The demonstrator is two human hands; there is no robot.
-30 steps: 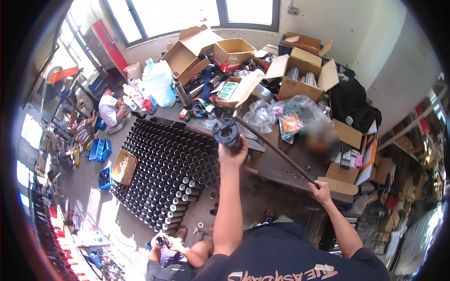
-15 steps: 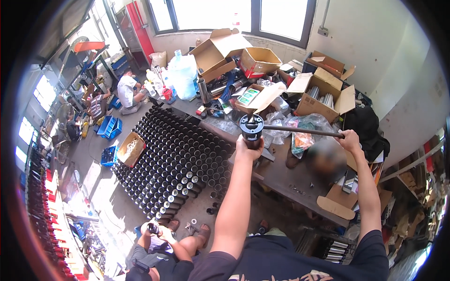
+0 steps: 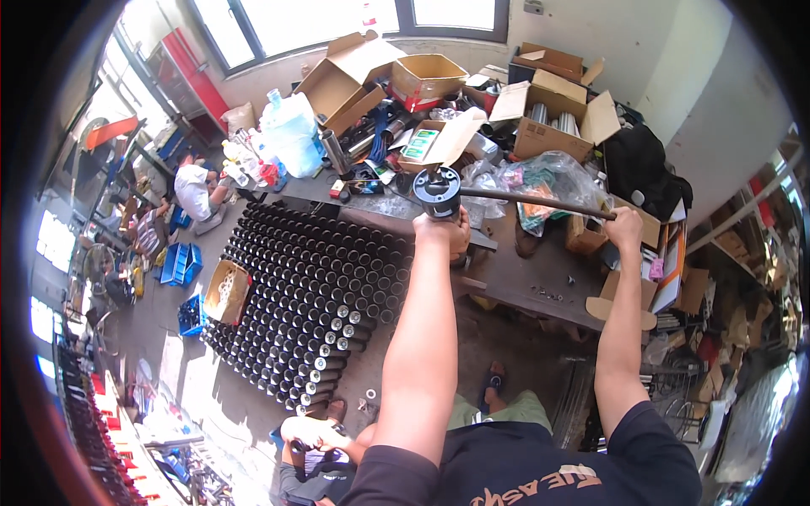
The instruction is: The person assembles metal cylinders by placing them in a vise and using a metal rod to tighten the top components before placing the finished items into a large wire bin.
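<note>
My left hand point(image 3: 443, 232) is wrapped round a black cylinder point(image 3: 439, 202), just below its round, pale-rimmed top. That top faces up and shows small holes. A dark fitting point(image 3: 436, 177) sits on the top, and a long dark bar point(image 3: 540, 201) runs from it to the right, nearly level. My right hand point(image 3: 624, 228) is closed round the bar's far right end. Both arms are stretched out over the workbench point(image 3: 506, 287). What holds the cylinder from below is hidden by my left hand and forearm.
Many upright black tubes point(image 3: 312, 287) stand packed on the floor to the left. Open cardboard boxes point(image 3: 553, 139), plastic bags and metal parts crowd the bench's back. Small loose parts point(image 3: 553, 295) lie near its front edge. A co-worker point(image 3: 316, 455) sits close at lower left; another person point(image 3: 196, 190) crouches farther off.
The bar's right end and my right hand sit lower in the view, nearer to me. The whole scene has shifted as my head turned. Both hands keep their grip.
</note>
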